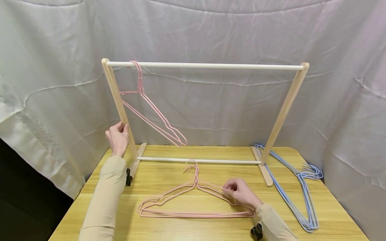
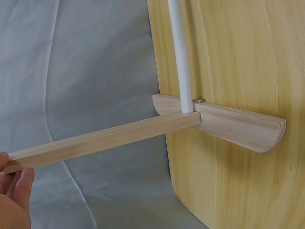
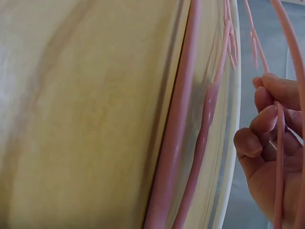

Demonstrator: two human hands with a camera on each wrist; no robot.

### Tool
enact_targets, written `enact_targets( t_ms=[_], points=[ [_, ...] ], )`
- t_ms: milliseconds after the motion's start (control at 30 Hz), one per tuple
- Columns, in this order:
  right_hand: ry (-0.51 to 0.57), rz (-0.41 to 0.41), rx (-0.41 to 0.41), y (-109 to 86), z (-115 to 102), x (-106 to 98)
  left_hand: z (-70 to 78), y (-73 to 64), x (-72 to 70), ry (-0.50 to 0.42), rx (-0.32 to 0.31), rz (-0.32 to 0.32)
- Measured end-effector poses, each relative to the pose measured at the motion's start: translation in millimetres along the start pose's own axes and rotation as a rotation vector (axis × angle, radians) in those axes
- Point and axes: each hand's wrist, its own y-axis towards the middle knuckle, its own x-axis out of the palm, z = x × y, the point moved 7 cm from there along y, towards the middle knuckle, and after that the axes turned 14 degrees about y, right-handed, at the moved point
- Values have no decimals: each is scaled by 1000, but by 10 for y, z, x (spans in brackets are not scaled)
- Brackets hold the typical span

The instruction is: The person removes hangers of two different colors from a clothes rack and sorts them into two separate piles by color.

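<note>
My left hand (image 1: 117, 139) grips the left wooden post (image 1: 116, 90) of a garment rack; in the left wrist view its thumb and fingers (image 2: 24, 188) hold the post from both sides. At the front middle of the table lie overlapping pink clothes hangers (image 1: 172, 214), hooks pointing toward the rack. My right hand (image 1: 239, 192) pinches the right shoulder of the top pink hanger (image 3: 279, 191) between thumb and fingers. That hanger's shoulder is slightly raised above the others. More pink hangers (image 1: 161, 117) hang from the left end of the white top rail (image 1: 211, 65).
A bundle of blue hangers (image 1: 306, 197) lies on the table's right side, partly under the rack's right foot (image 1: 261, 167). A white lower bar (image 1: 199, 160) joins the two posts close above the wooden table (image 1: 169, 231). Grey curtains (image 1: 211, 36) surround the back and sides.
</note>
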Motion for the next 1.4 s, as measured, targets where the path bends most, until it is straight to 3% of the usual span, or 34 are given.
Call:
enact_targets(
  t_ms=[367,600,700,833,1033,1200,1400],
  points=[
    [-46,5,-20,-25,19,26,11,7,18,20,14,25],
    [-58,-1,11,-24,38,16,18,-5,32,7,7,6],
    [-79,16,-22,30,-53,-47,19,-9,31,-9,-2,-2],
    [-147,81,-118,277,-444,-205,2,-6,13,-15,-17,-4],
    [-150,104,-276,918,-1499,-235,-26,6,-19,1,-22,-9],
    [-12,25,-227,1444,-2190,54,-31,21,-33,18,-15,-5],
    [235,-40,-130,1815,-2475,420,-8,14,-12,20,-11,-20]
  ],
)
